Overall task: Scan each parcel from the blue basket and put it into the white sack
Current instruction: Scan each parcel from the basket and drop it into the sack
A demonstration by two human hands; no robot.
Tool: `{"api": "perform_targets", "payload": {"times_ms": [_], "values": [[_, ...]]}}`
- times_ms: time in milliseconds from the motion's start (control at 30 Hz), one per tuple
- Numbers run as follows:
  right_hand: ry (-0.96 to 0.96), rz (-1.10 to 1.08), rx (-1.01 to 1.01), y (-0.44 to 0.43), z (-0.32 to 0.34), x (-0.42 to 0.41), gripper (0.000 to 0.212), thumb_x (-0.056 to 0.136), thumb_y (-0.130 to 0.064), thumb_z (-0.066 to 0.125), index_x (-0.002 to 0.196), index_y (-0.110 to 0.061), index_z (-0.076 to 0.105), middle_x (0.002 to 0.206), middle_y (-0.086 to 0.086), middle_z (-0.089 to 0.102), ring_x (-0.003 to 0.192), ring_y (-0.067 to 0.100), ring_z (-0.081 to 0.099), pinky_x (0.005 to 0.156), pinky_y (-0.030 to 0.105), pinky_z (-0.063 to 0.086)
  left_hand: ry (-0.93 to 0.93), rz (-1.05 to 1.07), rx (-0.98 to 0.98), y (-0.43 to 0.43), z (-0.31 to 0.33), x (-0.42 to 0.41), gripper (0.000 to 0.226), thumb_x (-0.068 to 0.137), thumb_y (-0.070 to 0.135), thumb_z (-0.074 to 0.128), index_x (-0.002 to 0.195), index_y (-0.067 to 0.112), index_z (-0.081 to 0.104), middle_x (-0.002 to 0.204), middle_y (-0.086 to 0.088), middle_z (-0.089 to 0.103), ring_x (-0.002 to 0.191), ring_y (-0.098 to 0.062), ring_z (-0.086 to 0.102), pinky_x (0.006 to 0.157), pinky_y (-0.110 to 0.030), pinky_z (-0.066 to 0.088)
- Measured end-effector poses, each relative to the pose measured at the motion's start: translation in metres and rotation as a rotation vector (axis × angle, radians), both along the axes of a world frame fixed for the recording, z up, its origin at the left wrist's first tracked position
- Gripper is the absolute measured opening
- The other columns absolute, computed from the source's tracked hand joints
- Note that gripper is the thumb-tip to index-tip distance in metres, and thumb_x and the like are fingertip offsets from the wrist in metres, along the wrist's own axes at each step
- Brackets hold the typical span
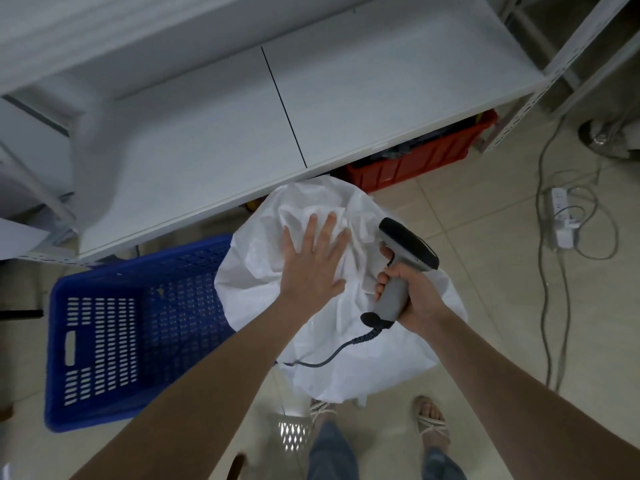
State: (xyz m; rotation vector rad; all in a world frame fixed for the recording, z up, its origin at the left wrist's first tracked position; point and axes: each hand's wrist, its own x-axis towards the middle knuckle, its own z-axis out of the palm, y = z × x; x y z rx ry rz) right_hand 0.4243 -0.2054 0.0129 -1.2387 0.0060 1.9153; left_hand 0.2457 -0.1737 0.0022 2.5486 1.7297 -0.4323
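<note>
The left hand [313, 261] lies spread flat on the crumpled white woven plastic sack [311, 368] (beside the blue perforated plastic basket [104, 341]); the right hand [412, 299] grips a grey corded handheld barcode scanner [403, 258].

Soft, cool indoor light falls from overhead, even and rather dim. The crumpled white woven sack [256, 268] is the brightest thing, its folds nearly washed out around the flat left hand [311, 268]. Dark shadow pools under the front edge of the white metal shelf board [207, 133]. The shelf's upper left smears into blur. The wide lens bows the shelf's edges and stretches both forearms. The grey and black handheld scanner [410, 245] gripped in the right hand [415, 299] is sharp.
</note>
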Motion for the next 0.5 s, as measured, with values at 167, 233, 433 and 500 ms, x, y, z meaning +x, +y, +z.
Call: {"api": "perform_targets", "payload": {"times_ms": [167,233,433,500], "values": [[-0.022,-0.036,-0.003,0.003,-0.021,-0.003,0.031,0.091,0.000,0.044,0.109,-0.019,0.061,0.062,0.000,0.049,0.056,0.012,0.046,0.058,0.024,0.044,0.061,0.056,-0.181,0.012,-0.033,0.005,0.097,0.075,0.083,0.037,0.149,0.042,-0.012,0.158,-0.008,-0.021,0.145,-0.042,-0.007,0.104,-0.070,0.019],[-0.034,-0.037,-0.007,0.004,-0.033,-0.003,0.028,0.091,0.000,0.044,0.106,-0.018,0.061,0.059,-0.001,0.049,0.054,0.011,0.048,0.056,0.023,0.044,0.108,0.043,-0.207,0.017,-0.052,0.009,0.098,0.074,0.085,0.034,0.148,0.042,-0.013,0.157,-0.006,-0.024,0.144,-0.043,-0.010,0.102,-0.071,0.020],[-0.035,-0.046,-0.020,0.005,-0.058,-0.011,0.028,0.090,0.000,0.045,0.106,-0.018,0.060,0.060,-0.002,0.051,0.056,0.011,0.048,0.057,0.023,0.046,0.213,0.007,-0.274,0.019,-0.082,0.017,0.098,0.076,0.083,0.036,0.149,0.039,-0.014,0.154,-0.003,-0.034,0.142,-0.041,-0.023,0.100,-0.077,0.007],[-0.050,-0.046,-0.023,0.003,-0.056,-0.013,0.028,0.090,0.001,0.045,0.104,-0.018,0.061,0.061,-0.002,0.051,0.057,0.011,0.048,0.057,0.023,0.045,0.187,0.003,-0.299,0.019,-0.079,0.014,0.097,0.077,0.081,0.037,0.149,0.040,-0.011,0.154,-0.003,-0.032,0.142,-0.041,-0.021,0.101,-0.077,0.008]]}}
